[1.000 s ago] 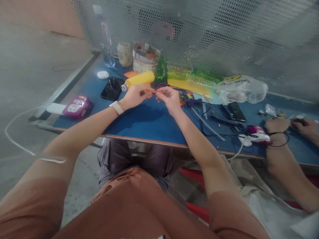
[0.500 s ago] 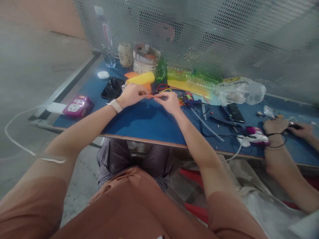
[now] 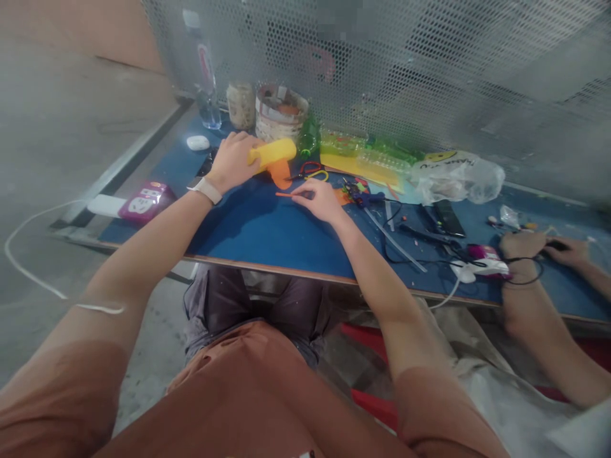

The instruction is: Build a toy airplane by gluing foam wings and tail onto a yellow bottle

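Note:
My right hand (image 3: 317, 198) pinches a thin orange strip (image 3: 282, 194) between thumb and fingertips, a little above the blue table. The strip's free end points left. Further back, my left hand (image 3: 236, 160) is closed around the left end of a yellow roll (image 3: 277, 152), covering that end. An orange piece (image 3: 280, 173) lies under the roll. Behind my right hand rest scissors (image 3: 312, 172) with red and yellow handles. My left forearm and hand partly hide a black phone (image 3: 206, 164).
A water bottle (image 3: 206, 89), a jar (image 3: 240, 105) and a woven basket (image 3: 281, 114) stand along the mesh panel. A purple power socket (image 3: 147, 202) sits at left. Glue sticks, cables and a plastic bag (image 3: 458, 175) lie right, beside another person's hands (image 3: 522, 245).
My left hand has let go of the orange strip and moved back and left onto the yellow roll. My right hand keeps the strip, shifted slightly downward.

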`<state>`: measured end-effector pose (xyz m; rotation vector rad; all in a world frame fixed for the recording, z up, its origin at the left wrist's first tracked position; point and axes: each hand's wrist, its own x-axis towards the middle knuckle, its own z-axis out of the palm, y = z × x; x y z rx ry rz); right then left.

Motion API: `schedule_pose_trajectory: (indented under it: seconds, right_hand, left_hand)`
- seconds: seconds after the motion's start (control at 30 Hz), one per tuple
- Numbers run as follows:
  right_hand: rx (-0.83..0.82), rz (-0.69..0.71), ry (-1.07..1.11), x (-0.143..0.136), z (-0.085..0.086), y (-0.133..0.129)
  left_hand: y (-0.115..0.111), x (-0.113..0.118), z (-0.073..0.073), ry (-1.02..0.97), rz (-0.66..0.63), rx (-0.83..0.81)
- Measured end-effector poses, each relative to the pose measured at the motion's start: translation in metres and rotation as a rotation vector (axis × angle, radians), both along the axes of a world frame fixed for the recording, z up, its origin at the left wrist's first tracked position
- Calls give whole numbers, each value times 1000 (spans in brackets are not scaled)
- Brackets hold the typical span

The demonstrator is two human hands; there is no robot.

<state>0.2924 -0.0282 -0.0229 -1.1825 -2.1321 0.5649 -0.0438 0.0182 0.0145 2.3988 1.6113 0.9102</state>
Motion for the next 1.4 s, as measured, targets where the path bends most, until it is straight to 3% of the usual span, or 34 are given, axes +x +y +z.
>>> schedule_pose_trajectory:
  seconds: [0.1,0.3,0.47,0.7,0.93,1.17,1.4]
  right_hand:
    - [5,10,-24,-1,1,-1]
    - [-8,0,-4,-4,2,-3]
    - [-38,11,7,-4,2,-4]
    - [-69,-20,124,-3,-7,1]
    - [-198,-144,613,-17,-8,9]
    - [-315,-218,784,-11,-7,10]
    - [-310,-282,870,-2,-2,12]
  left_hand:
    - [2,-4,-8,85,31,-63]
    - [16,-6,-31,31,-52,-68]
    - [24,-13,-31,-45,-56,-22]
    - [32,-11,-30,-256,-42,235]
    - [-5,28,-26,-194,-243,170]
    - [-8,38,-37,-183,-465,138]
    - [-16,38,-26,-268,-577,143]
